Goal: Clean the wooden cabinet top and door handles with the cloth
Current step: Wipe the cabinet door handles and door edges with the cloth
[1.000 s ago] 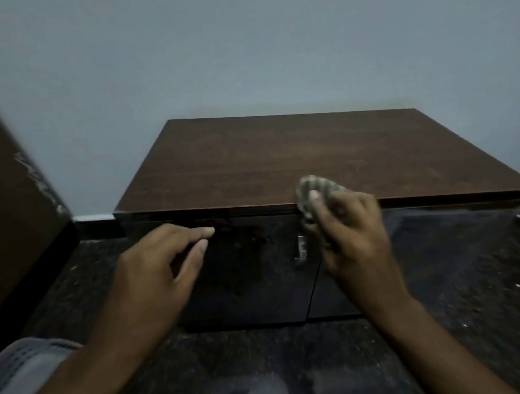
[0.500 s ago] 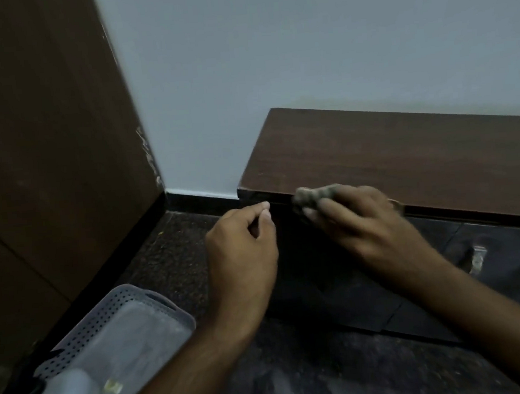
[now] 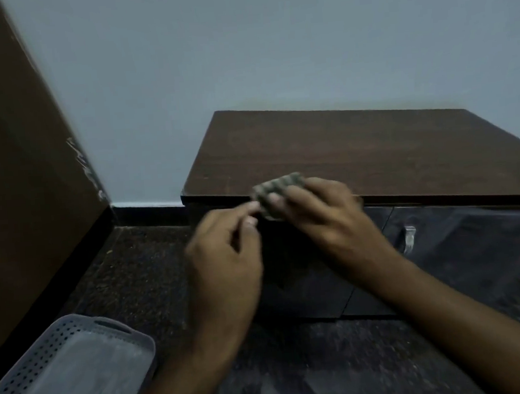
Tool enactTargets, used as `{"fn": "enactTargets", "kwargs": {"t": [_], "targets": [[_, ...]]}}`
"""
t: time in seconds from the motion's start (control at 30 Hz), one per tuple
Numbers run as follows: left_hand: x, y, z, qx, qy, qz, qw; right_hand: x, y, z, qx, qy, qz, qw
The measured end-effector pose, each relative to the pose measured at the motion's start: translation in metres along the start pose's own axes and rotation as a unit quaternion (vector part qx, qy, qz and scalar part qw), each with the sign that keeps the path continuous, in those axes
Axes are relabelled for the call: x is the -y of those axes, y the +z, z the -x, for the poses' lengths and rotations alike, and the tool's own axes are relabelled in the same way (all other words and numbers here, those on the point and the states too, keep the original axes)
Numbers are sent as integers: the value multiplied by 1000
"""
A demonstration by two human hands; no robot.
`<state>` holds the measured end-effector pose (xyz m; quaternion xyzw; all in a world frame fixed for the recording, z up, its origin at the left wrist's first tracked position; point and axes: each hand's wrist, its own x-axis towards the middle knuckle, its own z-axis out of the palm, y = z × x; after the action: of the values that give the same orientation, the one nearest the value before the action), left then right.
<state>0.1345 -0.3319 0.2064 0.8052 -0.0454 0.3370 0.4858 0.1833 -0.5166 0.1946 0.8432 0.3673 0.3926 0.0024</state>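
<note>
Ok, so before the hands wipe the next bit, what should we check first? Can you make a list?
1. Cloth held by the right hand: ok, fingers curl round it.
2. Cloth at the front edge of the cabinet top: ok.
3. Left hand free: cannot tell, its fingertips sit right beside the cloth.
4. Cabinet top bare of other things: ok.
5. Door handle reachable: ok, nothing covers it.
6. Handle clean: cannot tell, too dim.

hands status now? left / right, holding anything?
Left hand: fingers loosely curled, holds nothing; fingertips close to the cloth, contact unclear from blur.
Right hand: grips the cloth at the cabinet top's front edge.
</note>
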Motion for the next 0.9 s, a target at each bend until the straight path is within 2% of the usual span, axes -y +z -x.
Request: {"fn": "enactTargets", "kwargs": {"t": [0.13, 0.2, 0.33, 0.47, 0.57, 0.77, 0.9], "targets": [[-13, 40, 31, 208, 55, 14, 977, -39, -34, 74, 3, 131, 56, 990], [-17, 54, 43, 268, 63, 22, 961, -45, -49, 97, -26, 222, 46, 974], [-18, 72, 55, 316, 68, 44, 945, -27, -72, 122, -109, 406, -18, 907], [-11, 86, 63, 327, 41, 36, 943, -5, -63, 142, -143, 506, -93, 846], [-9, 89, 63, 311, 7, 41, 949, 7, -54, 137, -147, 524, -128, 829], [-5, 91, 55, 287, -37, 46, 956, 19, -32, 105, -149, 478, -162, 851], [-6, 87, 54, 331, -78, 89, 936, 33, -25, 94, -134, 503, -286, 804]]}}
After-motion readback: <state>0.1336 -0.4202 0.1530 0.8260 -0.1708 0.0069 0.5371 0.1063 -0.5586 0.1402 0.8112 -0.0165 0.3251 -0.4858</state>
